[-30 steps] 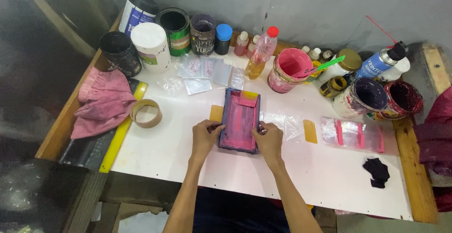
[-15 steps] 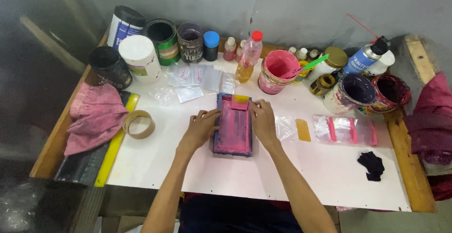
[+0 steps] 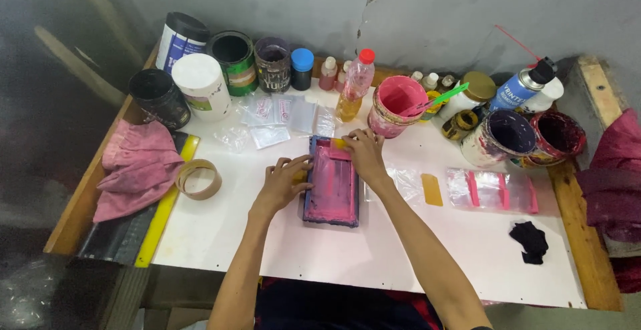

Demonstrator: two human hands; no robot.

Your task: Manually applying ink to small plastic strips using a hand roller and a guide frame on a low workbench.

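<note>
A small rectangular printing frame (image 3: 332,184), smeared with pink ink, lies flat on the white table (image 3: 427,250). My left hand (image 3: 282,183) grips its left edge with fingers curled over the rim. My right hand (image 3: 364,154) rests on the frame's far right corner, fingers on a yellow piece (image 3: 338,143) at the top. A yellow scraper (image 3: 432,189) lies to the right of the frame, next to a clear bag with pink strips (image 3: 495,190).
Paint cans and tubs line the back wall, among them a pink ink tub (image 3: 395,105) with a green stick. A tape roll (image 3: 198,178), a pink rag (image 3: 137,167) and a yellow ruler (image 3: 162,212) lie at left. A black cloth scrap (image 3: 531,240) sits at right.
Both hands have slid toward the far end of the frame. My right hand moved from the near right edge up to the top corner.
</note>
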